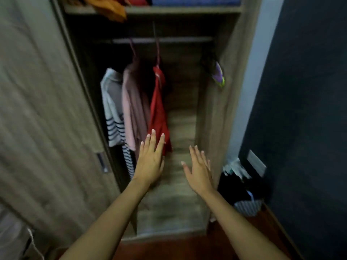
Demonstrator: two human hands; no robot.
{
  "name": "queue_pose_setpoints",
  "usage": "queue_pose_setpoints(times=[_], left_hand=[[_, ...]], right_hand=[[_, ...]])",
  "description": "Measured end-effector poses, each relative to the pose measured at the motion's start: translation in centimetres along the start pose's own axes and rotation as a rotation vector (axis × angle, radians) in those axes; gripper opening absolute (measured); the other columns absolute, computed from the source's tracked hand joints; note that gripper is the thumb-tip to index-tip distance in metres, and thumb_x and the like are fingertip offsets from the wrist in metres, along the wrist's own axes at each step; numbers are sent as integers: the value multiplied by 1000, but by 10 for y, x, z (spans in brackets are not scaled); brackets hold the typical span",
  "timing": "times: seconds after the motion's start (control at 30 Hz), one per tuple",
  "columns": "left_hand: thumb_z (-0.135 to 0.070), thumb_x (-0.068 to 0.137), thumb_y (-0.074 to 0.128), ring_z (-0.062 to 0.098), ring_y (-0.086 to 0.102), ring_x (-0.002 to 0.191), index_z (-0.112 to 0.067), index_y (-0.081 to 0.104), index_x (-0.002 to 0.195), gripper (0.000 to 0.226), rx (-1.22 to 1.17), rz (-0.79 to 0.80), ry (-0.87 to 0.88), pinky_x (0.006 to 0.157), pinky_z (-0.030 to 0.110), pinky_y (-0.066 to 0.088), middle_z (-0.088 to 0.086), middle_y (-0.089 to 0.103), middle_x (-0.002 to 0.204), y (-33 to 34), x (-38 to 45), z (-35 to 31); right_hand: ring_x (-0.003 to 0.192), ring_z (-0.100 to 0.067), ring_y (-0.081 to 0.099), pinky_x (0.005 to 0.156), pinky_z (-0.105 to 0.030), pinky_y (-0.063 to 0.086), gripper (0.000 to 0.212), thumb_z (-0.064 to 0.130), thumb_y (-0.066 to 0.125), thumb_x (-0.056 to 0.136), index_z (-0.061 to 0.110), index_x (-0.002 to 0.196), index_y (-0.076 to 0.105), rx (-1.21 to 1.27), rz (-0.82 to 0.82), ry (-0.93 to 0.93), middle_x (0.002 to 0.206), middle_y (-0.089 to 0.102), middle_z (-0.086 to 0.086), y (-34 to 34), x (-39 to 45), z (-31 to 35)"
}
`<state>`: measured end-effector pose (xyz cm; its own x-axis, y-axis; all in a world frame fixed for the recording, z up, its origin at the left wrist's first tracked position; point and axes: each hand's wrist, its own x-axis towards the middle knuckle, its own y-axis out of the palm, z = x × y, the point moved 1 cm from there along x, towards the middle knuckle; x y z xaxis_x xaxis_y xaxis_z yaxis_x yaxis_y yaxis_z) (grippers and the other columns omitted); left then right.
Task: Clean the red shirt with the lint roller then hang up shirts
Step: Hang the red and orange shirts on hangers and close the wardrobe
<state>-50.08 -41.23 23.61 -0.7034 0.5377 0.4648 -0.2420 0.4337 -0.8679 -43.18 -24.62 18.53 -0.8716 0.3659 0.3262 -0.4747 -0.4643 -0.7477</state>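
Note:
The red shirt hangs on a hanger from the wardrobe rail, rightmost of three garments. To its left hang a pink shirt and a white shirt with dark stripes. My left hand is stretched out with straight fingers, its fingertips in front of the red shirt's lower hem. My right hand is held out flat to the right of the shirt, in front of the bare wardrobe interior, holding nothing. No lint roller is in view.
The open wardrobe door stands at the left. A shelf above the rail holds folded orange, red and blue clothes. A purple item hangs on the wardrobe's right side. A pile of clothes and a striped bag sit on the floor at right.

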Motion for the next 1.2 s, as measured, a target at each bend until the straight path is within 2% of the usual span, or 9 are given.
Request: queue_pose_setpoints(times=[0.13, 0.3, 0.47, 0.53, 0.6, 0.77, 0.97, 1.1, 1.2], left_hand=[[-21, 81, 43, 43, 19, 143, -10, 27, 150, 71, 10, -99, 33, 113, 57, 23, 23, 14, 157, -48, 37, 31], [-21, 84, 44, 39, 16, 145, -15, 32, 148, 66, 51, -237, 94, 113, 49, 7, 20, 15, 158, -90, 89, 46], [-22, 88, 47, 33, 11, 147, -19, 34, 148, 62, 50, -384, 154, 117, 49, 16, 15, 13, 160, -116, 153, 46], [-27, 90, 40, 32, 11, 148, -20, 33, 147, 58, 58, -416, 161, 117, 49, 16, 14, 13, 160, -125, 177, 42], [-29, 90, 38, 32, 11, 147, -20, 34, 147, 58, 85, -460, 170, 116, 47, 15, 14, 13, 160, -135, 200, 37], [-19, 88, 53, 36, 11, 147, -16, 33, 147, 62, 155, -550, 194, 116, 45, 9, 18, 11, 159, -166, 257, 26], [-24, 92, 54, 32, 8, 148, -19, 23, 152, 68, 248, -669, 208, 117, 43, 6, 15, 9, 160, -213, 335, 16], [-24, 92, 54, 31, 6, 148, -18, 20, 153, 70, 262, -677, 177, 118, 46, 9, 15, 9, 160, -227, 378, 18], [-26, 90, 55, 31, 4, 148, -20, 19, 153, 73, 362, -618, 156, 118, 47, 7, 14, 7, 161, -235, 403, 29]], right_hand=[[148, -24, 16, 117, -46, 16, 64, 49, 44, 94, 27, 151, 25, 81, -143, -75, 160, 20, 0, -15, 56, 59], [145, -24, 24, 117, -44, 23, 74, 63, 29, 84, 26, 149, 31, 140, -271, -170, 158, 27, -3, -45, 109, 101], [145, -22, 25, 116, -40, 24, 73, 62, 32, 84, 27, 148, 32, 136, -385, -275, 157, 28, -2, -89, 168, 126], [145, -21, 25, 116, -39, 24, 72, 62, 33, 84, 28, 148, 32, 138, -421, -323, 157, 29, -1, -108, 190, 133], [144, -21, 25, 117, -42, 25, 70, 60, 34, 86, 27, 147, 32, 142, -446, -369, 157, 29, -2, -127, 212, 138], [144, -22, 26, 115, -47, 28, 64, 50, 46, 89, 26, 147, 33, 155, -508, -503, 156, 30, -3, -173, 267, 155], [146, -18, 20, 116, -47, 26, 61, 44, 51, 93, 30, 148, 29, 111, -555, -621, 158, 24, 0, -232, 328, 176], [146, -19, 19, 116, -50, 27, 61, 43, 51, 93, 31, 148, 28, 42, -544, -629, 158, 23, 1, -246, 361, 187], [146, -20, 17, 116, -51, 24, 62, 45, 50, 94, 31, 149, 27, -30, -526, -611, 159, 21, 1, -247, 380, 192]])
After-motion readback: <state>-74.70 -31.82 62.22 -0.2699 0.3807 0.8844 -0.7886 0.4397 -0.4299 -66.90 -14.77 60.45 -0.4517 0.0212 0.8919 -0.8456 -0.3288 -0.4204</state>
